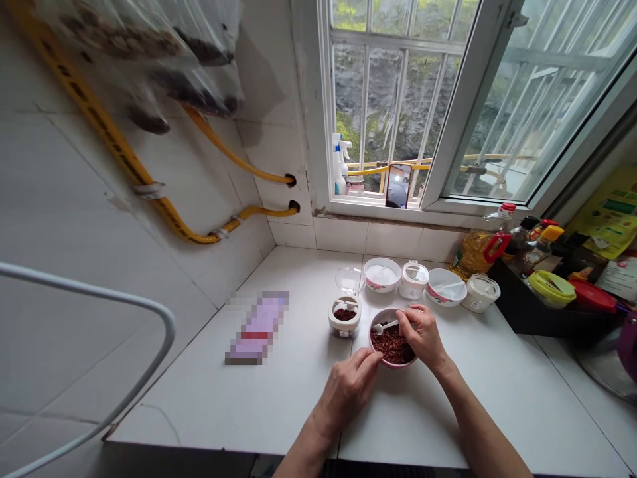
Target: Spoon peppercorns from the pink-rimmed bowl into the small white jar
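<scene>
A bowl of dark reddish-brown dried bits, which look like peppercorns, stands on the white counter. My left hand is closed on the bowl's near-left rim, thumb and fingers pinching it. Over the bowl's right side, my right hand pinches the handle of a small white spoon; the spoon's head lies at the surface of the bits. Just left of the bowl is a small clear jar with a white rim, holding similar bits. Its clear lid appears raised behind it.
Behind stand a bowl of white granules, a lidded jar, another bowl and a second lidded jar. An oil bottle and a black condiment box are at right. A blurred purple packet lies left.
</scene>
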Motion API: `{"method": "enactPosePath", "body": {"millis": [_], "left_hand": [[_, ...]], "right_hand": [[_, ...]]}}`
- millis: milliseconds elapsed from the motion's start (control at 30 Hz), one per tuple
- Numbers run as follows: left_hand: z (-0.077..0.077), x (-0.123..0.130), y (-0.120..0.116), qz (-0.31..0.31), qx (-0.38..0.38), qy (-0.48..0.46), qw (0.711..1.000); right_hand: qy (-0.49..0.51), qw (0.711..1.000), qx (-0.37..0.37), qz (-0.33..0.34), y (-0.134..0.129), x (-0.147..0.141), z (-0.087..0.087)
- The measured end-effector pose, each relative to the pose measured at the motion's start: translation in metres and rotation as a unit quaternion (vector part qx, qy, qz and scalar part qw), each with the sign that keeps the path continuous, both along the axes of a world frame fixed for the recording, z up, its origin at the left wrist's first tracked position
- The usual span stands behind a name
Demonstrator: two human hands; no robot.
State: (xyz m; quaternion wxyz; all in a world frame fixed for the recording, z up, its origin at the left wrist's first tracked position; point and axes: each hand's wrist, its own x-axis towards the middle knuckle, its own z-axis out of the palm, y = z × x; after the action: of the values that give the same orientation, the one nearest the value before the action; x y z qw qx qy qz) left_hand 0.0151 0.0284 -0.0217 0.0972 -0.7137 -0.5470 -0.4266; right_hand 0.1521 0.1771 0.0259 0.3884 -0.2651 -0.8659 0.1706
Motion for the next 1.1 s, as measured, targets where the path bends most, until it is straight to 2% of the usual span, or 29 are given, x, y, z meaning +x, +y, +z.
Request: {"method": "enactPosePath", "body": {"millis": [800, 1100], "left_hand": [[0.0029, 0.0003, 0.0003, 0.001, 0.01, -0.001, 1.0], [0.0051, 0.0016, 0.0002, 0.001, 0.012, -0.004, 1.0]], "right_hand": [[0.046, 0.995, -0.083, -0.023, 0.004, 0.0053, 0.0063], [0.09, 0.977, -0.195, -0.008, 0.0065, 0.0058, 0.0052]]}}
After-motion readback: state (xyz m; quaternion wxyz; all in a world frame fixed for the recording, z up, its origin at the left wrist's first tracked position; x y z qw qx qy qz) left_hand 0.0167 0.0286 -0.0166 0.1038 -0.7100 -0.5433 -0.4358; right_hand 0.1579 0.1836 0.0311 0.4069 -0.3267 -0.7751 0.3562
